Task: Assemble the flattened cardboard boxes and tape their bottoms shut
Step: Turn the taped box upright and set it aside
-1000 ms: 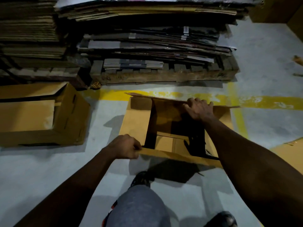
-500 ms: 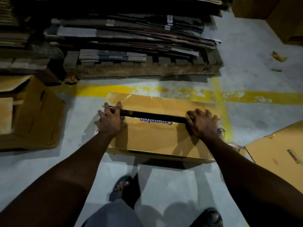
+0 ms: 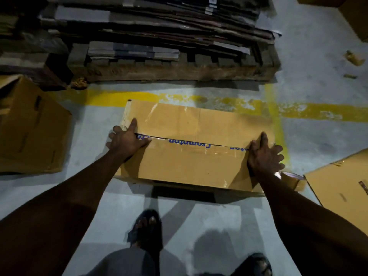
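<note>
Box [image 3: 199,162]: on the grey floor [image 3: 95,188], flaps folded down, seam [image 3: 225,144] running left to right across the top
Left hand [image 3: 125,142]: fingers straight and spread, pressing flat on the seam's left end, gripping nothing
Right hand [image 3: 264,156]: spread flat on the seam's right end, fingers at the box's right edge
Far edge: at the yellow line [image 3: 111,98]; a bare strip of floor before the pallet [image 3: 169,73]
Left side: open floor up to another box [image 3: 33,132]
Right side: cardboard sheet [image 3: 342,186] near the near corner
Near edge: sandalled foot [image 3: 146,230] close by
</note>
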A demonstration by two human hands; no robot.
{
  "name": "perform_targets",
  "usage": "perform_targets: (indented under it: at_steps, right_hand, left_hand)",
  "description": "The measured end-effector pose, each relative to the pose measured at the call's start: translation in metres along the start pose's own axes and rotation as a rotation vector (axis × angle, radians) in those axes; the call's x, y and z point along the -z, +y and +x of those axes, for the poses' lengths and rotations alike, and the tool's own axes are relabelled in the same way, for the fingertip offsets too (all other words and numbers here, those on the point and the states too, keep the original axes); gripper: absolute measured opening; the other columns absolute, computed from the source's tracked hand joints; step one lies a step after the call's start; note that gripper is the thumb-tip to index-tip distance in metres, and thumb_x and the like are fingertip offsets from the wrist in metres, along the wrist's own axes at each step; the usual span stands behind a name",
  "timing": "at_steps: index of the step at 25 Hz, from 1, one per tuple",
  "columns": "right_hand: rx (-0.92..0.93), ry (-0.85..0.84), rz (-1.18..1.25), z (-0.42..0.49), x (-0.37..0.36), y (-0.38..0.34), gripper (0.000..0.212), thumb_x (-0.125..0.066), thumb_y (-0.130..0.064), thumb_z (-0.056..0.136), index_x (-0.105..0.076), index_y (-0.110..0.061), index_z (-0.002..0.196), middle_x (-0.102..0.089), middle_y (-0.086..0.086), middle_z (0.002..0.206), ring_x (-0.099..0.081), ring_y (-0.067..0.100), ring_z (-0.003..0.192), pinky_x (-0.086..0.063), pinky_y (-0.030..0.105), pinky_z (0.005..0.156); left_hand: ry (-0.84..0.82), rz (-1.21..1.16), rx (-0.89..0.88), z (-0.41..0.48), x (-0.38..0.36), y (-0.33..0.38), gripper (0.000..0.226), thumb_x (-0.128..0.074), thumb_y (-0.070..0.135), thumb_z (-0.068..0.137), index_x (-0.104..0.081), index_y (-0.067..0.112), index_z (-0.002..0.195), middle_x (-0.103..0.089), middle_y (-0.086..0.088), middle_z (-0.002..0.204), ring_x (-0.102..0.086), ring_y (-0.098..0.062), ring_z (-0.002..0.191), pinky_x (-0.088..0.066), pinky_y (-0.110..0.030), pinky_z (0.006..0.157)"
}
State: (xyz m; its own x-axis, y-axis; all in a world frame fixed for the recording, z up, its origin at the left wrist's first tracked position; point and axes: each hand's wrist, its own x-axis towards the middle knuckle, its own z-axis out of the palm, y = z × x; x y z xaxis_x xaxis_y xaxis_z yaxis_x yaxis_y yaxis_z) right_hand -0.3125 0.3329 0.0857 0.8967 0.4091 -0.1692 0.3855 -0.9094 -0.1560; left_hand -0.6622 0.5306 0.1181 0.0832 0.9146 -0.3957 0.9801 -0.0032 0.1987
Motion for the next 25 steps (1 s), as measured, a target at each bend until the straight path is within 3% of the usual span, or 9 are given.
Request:
perform_targets:
  at_steps: [8,16,21,25]
  right_hand:
    - [0.107,0.125,0.09,-0.064,0.129,-0.087,0.052,-0.032,-0.059,0.097,-0.026,-0.041,0.146,-0.036,0.023,0.135,-0.043,0.046,0.114,-0.035,0.059,0.095]
    - [0.344,0.114,0.204,-0.172,0.26,-0.205,0.053,-0.034,-0.057,0.097,-0.029,-0.042,0.147,-0.036,0.024,0.137,-0.041,0.044,0.118,-0.031,0.057,0.097]
    - [0.618,0.145,0.273,-0.266,0.318,-0.299,0.05,-0.037,-0.056,0.097,-0.034,-0.037,0.144,-0.038,0.027,0.133,-0.042,0.047,0.115,-0.033,0.058,0.096]
    - [0.809,0.14,0.276,-0.364,0.31,-0.393,0.051,-0.038,-0.057,0.096,-0.036,-0.037,0.143,-0.04,0.024,0.129,-0.043,0.045,0.113,-0.034,0.055,0.095]
  left_hand:
    - [0.195,-0.096,-0.026,-0.073,0.143,-0.058,0.092,-0.052,0.076,0.076,-0.011,0.04,0.15,-0.02,-0.025,0.146,-0.029,-0.048,0.128,-0.032,-0.056,0.1]
    - [0.428,-0.148,0.124,-0.176,0.315,-0.15,0.093,-0.055,0.076,0.074,-0.016,0.04,0.15,-0.027,-0.025,0.14,-0.033,-0.046,0.125,-0.035,-0.054,0.099]
    - [0.59,-0.213,0.288,-0.247,0.381,-0.246,0.091,-0.054,0.076,0.074,-0.021,0.038,0.149,-0.021,-0.022,0.146,-0.035,-0.047,0.125,-0.037,-0.052,0.099]
    - [0.664,-0.29,0.468,-0.289,0.396,-0.361,0.09,-0.056,0.077,0.071,-0.023,0.042,0.147,-0.026,-0.022,0.141,-0.035,-0.046,0.125,-0.034,-0.054,0.101]
